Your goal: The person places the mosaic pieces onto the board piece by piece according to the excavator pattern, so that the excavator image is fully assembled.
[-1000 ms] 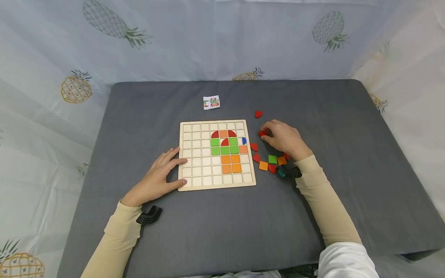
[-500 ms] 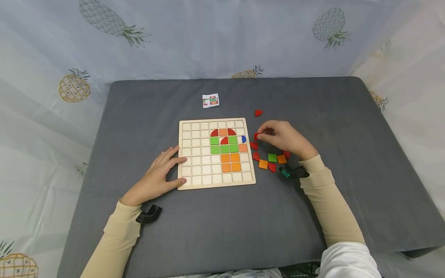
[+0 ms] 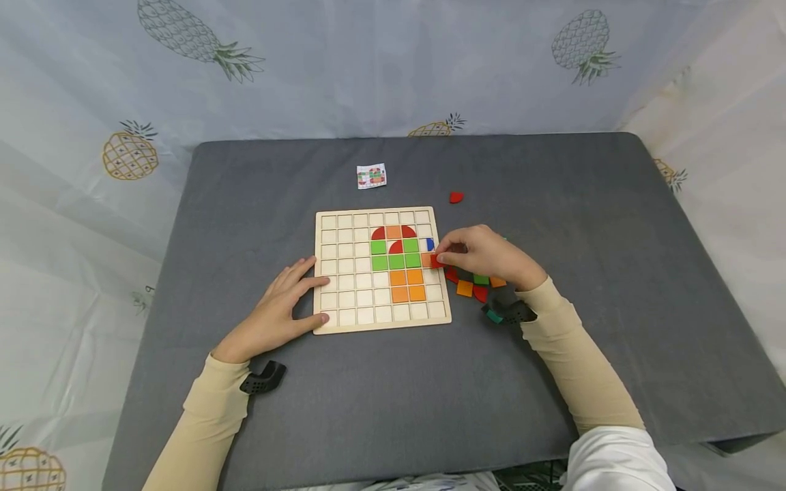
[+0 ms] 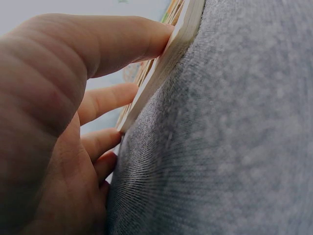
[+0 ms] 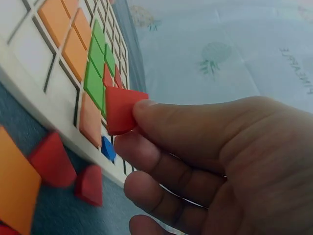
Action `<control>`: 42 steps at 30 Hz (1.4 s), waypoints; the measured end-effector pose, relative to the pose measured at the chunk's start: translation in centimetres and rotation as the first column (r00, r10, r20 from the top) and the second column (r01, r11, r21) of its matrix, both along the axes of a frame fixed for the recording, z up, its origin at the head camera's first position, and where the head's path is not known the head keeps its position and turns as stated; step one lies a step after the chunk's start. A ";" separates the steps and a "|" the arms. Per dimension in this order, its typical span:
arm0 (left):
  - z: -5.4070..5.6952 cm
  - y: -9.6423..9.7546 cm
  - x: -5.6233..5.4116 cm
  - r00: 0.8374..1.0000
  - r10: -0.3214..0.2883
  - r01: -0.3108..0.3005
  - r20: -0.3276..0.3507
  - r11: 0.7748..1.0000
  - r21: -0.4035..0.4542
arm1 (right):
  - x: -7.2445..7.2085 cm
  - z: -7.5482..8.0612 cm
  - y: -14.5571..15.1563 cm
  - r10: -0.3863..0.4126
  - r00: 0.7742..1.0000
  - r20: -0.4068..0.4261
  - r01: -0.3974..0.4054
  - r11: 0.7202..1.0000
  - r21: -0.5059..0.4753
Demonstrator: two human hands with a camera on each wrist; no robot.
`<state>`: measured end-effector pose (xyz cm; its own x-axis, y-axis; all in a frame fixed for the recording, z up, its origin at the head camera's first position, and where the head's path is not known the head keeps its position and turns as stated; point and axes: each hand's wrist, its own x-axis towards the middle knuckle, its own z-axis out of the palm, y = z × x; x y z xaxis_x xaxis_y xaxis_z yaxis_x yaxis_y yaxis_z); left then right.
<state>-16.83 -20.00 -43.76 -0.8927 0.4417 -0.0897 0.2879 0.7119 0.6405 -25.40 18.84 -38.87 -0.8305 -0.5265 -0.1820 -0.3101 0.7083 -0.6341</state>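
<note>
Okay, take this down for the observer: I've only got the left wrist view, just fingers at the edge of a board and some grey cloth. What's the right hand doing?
Observer: The right hand's grip pinches a red piece.
Operator: Where is that piece, compared with the board?
Observer: The head view shows it at the right-hand edge of the board; whether it touches, I can't tell.
Operator: Got it. Is there anything past the board's far edge?
Observer: Yes, a small printed card lies there on the grey-covered table.
</note>
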 end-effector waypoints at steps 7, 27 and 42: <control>0.0 -0.1 0.1 1.000 0.003 -0.003 0.002 1.000 -0.006 | 0.3 -0.5 -0.9 0.062 0.998 0.006 -0.062 0.998 0.025; 0.1 0.0 0.1 1.000 0.003 -0.003 -0.007 1.000 -0.002 | 1.0 -1.1 -2.0 0.029 1.000 0.007 -0.029 0.984 0.176; 0.1 0.1 0.1 1.000 0.014 -0.014 0.028 1.000 -0.009 | -0.3 0.0 0.8 -0.108 0.983 -0.148 0.126 0.985 0.115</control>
<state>-16.72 -19.88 -43.67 -0.8959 0.4282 -0.1184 0.2600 0.7214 0.6418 -25.75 19.66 -38.86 -0.9068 -0.4051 -0.1166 -0.3004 0.8151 -0.4954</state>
